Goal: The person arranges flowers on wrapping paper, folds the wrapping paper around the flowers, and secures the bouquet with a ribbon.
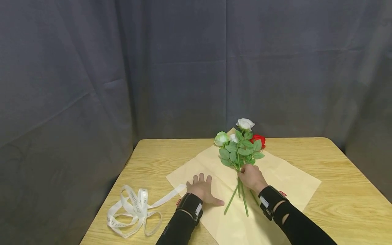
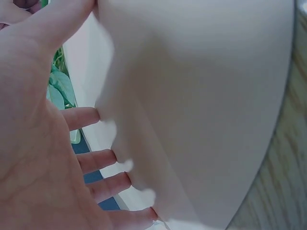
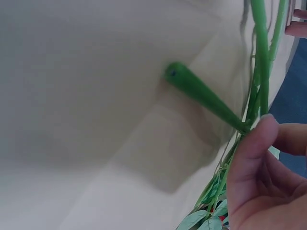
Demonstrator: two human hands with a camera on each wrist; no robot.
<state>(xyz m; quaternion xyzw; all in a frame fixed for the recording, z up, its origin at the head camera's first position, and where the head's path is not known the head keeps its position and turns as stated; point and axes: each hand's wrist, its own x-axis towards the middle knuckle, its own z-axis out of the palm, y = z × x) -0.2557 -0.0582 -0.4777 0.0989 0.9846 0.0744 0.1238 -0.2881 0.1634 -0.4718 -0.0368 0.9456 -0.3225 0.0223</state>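
My right hand [image 1: 252, 177] pinches the crossed green stems [image 3: 261, 62] of a small bunch of roses between thumb and fingers. The bunch has two white blooms, one of them the white rose [image 1: 245, 124] at the top, a pale green rose [image 1: 221, 139] and a red rose [image 1: 258, 140], with green leaves [image 1: 244, 149] below them. Under the flowers lies a sheet of cream wrapping paper [image 1: 289, 177], turned cornerwise. My left hand [image 1: 202, 190] rests on the paper's left part with its fingers spread; in the left wrist view its fingertips [image 2: 108, 158] touch the paper.
A loosely heaped white printed ribbon [image 1: 139, 207] lies on the wooden table [image 1: 346, 190] to the left, one end running toward my left hand. Small red tags [image 1: 283, 193] show by the paper near both wrists. Dark grey curtains [image 1: 183, 68] hang behind and beside the table.
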